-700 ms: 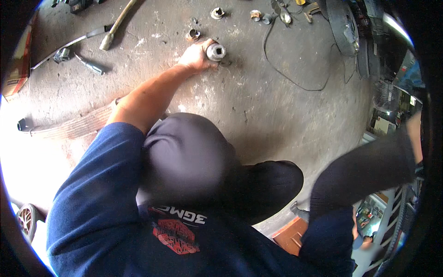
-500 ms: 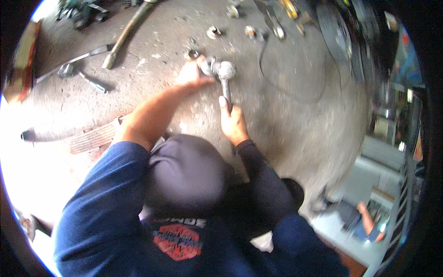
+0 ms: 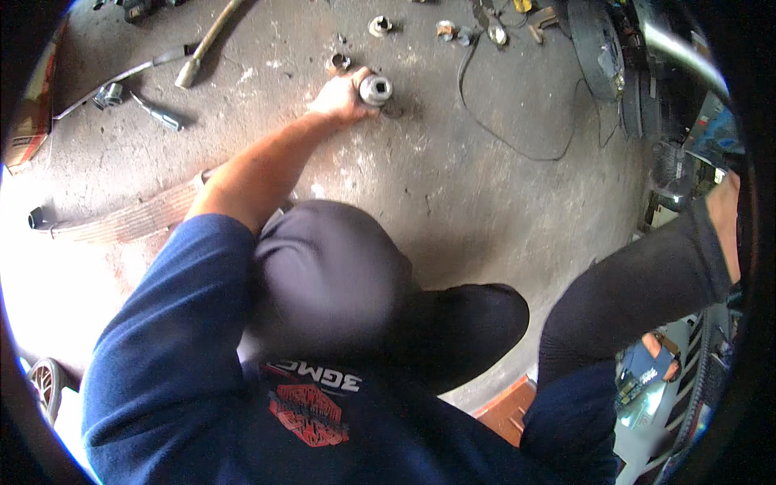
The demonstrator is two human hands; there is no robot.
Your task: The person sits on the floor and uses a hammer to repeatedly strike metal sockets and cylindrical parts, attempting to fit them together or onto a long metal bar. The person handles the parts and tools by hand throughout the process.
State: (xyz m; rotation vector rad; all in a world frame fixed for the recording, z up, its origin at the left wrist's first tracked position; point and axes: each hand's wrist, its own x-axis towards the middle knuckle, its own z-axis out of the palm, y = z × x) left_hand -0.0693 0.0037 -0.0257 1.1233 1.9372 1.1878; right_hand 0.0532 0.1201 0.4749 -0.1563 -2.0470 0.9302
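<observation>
Low over the concrete floor, my left hand (image 3: pixel 338 99) is closed around a round grey metal piece (image 3: pixel 368 95). Its top faces up and has a dark squarish hole in the middle. A metal ring (image 3: pixel 339 62) lies on the floor just beyond my fingers. My right arm is bent and swung far out to the right. Only the wrist and part of my right hand (image 3: pixel 730 222) show at the dark rim of the head view; its fingers are hidden, and whether it holds anything does not show.
Beyond my left hand lie a metal fitting (image 3: pixel 380 27) and a thin black cable (image 3: pixel 517 149). At left are a screwdriver-like tool (image 3: pixel 159 113), a long wooden handle (image 3: pixel 194 69) and a ribbed strip (image 3: pixel 133 217). Tyres (image 3: pixel 594 61) stand at right; another person (image 3: pixel 647 364) is at lower right.
My right hand, which held a ball-headed hammer against the metal piece, has swung far right to the rim, and the hammer no longer shows clearly. My left hand keeps its grip on the piece.
</observation>
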